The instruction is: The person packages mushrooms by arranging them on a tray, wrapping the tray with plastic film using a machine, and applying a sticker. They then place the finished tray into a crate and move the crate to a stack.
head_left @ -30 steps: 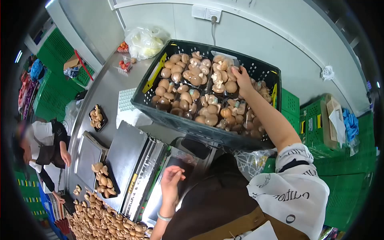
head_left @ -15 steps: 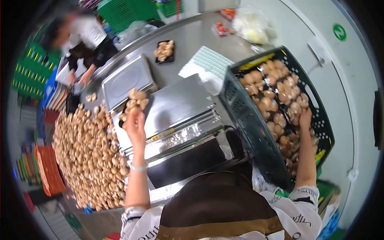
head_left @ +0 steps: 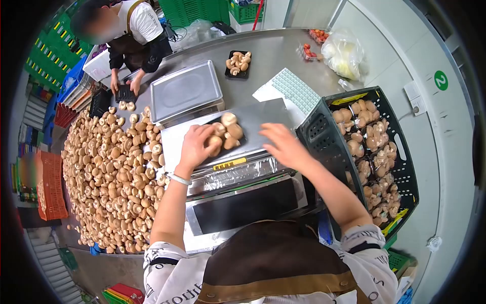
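A black tray of shiitake mushrooms (head_left: 232, 133) is over the metal top of a film wrapping machine (head_left: 268, 114). My left hand (head_left: 196, 147) is closed around the left side of this tray, its fingers against the mushrooms; part of the tray is hidden. To the right of the tray, my right hand (head_left: 286, 146) holds nothing, with its fingers apart. Clear film (head_left: 228, 176) lies along the front of the machine. At my right, a dark green crate (head_left: 400, 137) contains several wrapped trays of mushrooms (head_left: 377, 134).
A large heap of loose mushrooms (head_left: 114, 182) covers the left of the steel table. Behind the machine are a metal-topped scale (head_left: 186, 91), another mushroom tray (head_left: 238, 63) and a green-white pad (head_left: 296, 91). A co-worker (head_left: 139, 38) handles black trays (head_left: 125, 93) across the table.
My right hand has left the crate and come over beside the tray. My left hand and its mushroom tray have moved right over the machine. The co-worker now handles a black tray.
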Action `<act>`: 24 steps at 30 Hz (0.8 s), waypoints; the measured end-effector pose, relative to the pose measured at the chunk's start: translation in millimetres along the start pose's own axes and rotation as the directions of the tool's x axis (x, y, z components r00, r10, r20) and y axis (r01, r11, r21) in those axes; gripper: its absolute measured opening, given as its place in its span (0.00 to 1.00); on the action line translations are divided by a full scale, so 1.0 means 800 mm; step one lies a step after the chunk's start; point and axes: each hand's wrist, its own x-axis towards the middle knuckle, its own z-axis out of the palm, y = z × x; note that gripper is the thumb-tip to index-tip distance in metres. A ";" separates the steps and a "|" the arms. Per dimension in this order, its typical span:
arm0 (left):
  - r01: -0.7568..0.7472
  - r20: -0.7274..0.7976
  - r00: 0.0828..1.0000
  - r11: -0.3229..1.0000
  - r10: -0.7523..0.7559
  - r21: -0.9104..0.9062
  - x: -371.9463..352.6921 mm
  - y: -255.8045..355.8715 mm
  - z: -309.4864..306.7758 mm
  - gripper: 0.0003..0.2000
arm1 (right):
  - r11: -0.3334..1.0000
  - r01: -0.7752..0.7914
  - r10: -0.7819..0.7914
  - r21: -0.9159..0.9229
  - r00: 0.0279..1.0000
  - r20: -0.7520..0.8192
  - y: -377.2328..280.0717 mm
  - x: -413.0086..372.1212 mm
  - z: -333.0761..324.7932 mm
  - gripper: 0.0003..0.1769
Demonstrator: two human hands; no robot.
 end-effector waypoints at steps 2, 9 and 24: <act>-0.061 0.072 0.995 0.996 0.066 -0.064 0.002 0.010 -0.006 0.23 | 0.989 -0.080 0.072 0.127 0.995 0.066 0.003 0.011 0.058 0.20; -0.053 -0.074 0.995 0.987 0.065 0.154 -0.018 0.015 -0.032 0.27 | 0.963 -0.083 0.087 0.257 0.996 -0.004 -0.001 0.004 0.070 0.21; 0.787 0.080 0.612 0.596 -0.786 -0.160 -0.183 0.035 -0.006 0.12 | 0.855 -0.514 0.513 0.064 0.858 0.035 0.029 -0.082 0.094 0.13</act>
